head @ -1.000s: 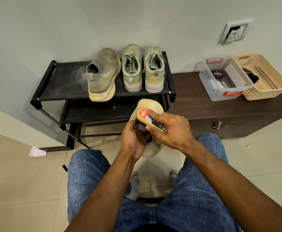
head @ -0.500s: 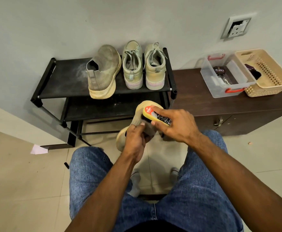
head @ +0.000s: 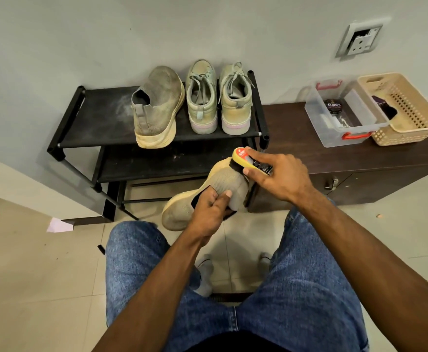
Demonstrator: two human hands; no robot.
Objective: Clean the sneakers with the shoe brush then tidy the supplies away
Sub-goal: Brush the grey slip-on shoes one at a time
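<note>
A knit sneaker (head: 195,199) is held above the floor, in front of the shoe rack (head: 101,128), by the left hand (head: 209,214), whose fingers are curled into its collar, while the yellow-backed shoe brush (head: 248,162) is gripped by the right hand (head: 281,174) with its dark bristles laid against the toe end. The stroke is judged best made short and in one direction, with the shoe braced firmly from inside so that the soft upper is not buckled. Three more shoes wait on the rack, and the clear supply box (head: 339,115) stands apart on the low cabinet (head: 296,148).
</note>
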